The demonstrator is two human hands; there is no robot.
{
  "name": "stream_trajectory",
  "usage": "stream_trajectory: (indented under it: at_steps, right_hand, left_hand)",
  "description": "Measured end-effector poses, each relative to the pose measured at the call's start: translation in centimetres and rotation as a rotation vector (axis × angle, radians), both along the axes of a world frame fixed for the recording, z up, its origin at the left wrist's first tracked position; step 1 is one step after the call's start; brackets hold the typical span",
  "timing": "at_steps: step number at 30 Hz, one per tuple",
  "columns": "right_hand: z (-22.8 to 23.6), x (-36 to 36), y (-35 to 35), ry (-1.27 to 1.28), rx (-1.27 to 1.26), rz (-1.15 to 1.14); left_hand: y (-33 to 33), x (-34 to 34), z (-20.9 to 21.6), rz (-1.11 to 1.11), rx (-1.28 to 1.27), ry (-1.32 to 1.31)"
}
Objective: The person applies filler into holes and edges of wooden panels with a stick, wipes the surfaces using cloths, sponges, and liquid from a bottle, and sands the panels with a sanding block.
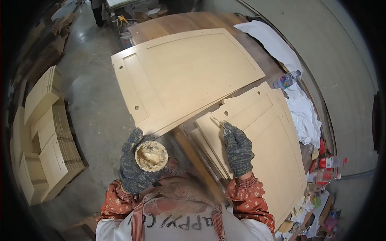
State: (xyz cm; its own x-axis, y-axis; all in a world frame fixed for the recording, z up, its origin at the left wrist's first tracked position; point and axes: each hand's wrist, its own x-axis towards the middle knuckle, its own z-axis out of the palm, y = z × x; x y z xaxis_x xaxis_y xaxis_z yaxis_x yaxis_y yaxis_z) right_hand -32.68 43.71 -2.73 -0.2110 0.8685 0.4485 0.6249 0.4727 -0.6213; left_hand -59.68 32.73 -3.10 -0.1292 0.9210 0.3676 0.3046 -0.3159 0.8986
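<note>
Head view: paste cup point(165, 158) held by left hand point(131, 170), thin tool point(217, 121) pinched by right hand point(239, 149); panel point(277, 140) filling seemingly underway, steady dab required.

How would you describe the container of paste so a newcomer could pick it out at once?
Find the large cream panel at the picture's upper middle. Just below its lowest corner, the gloved left hand holds a small round container. Unlike that flat panel, it has a crusted round rim and lumpy pale paste inside.

Gloved left hand point(131, 162) cupped, gloved right hand point(239, 149) pinching; well apart
</note>
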Motion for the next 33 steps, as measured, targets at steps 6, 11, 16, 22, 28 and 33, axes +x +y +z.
stream_trajectory:
  at_steps: [6,11,16,22,28,33]
  right_hand:
    - [1.5,-2.1,0.7,-0.038,-0.221,-0.187]
    - [1.3,-3.1,0.5,-0.18,-0.172,-0.292]
    - [1.3,-4.0,-0.2,-0.267,-0.103,-0.294]
    - [2.4,-6.6,-0.4,-0.259,-0.255,-0.493]
    - [2.7,-7.6,-1.0,-0.058,-0.382,-0.663]
    - [2.4,-7.9,-2.3,-0.252,-0.244,-0.545]
  left_hand:
    - [7.8,-1.0,1.0,-0.01,-0.022,0.131]
    - [12.3,-3.3,3.2,-0.249,0.0,0.548]
    - [15.4,-4.9,1.9,-0.398,0.114,0.531]
    - [17.2,-6.1,-0.6,-0.627,-0.044,0.147]
    - [19.4,-6.4,-0.6,-0.633,0.069,0.331]
    - [20.3,-5.6,-1.1,-0.677,0.057,0.395]
